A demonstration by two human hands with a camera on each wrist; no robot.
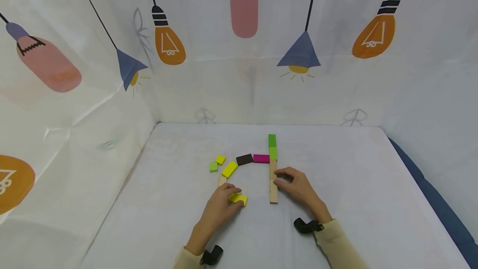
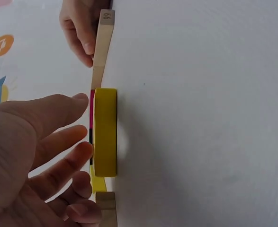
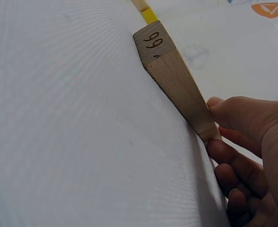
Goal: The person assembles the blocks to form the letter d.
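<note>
My left hand (image 1: 218, 206) is over a yellow block (image 1: 239, 198), thumb and forefinger on either side in the head view. In the left wrist view its loosely bent fingers are beside this yellow block (image 2: 105, 132), not closed round it. My right hand (image 1: 298, 186) touches the right side of a column of plain wooden blocks (image 1: 273, 190) with thumb and fingertips. The near wooden block (image 3: 176, 85) bears the number 99 or 66 on its end. Two green blocks (image 1: 272, 146) continue the column at its far end.
A magenta block (image 1: 261, 159), a black block (image 1: 244, 160) and a yellow block (image 1: 229, 169) curve left from the column to a wooden block (image 1: 222, 180), partly hidden by my left hand. Small yellow (image 1: 220, 160) and green blocks (image 1: 213, 167) lie outside the curve.
</note>
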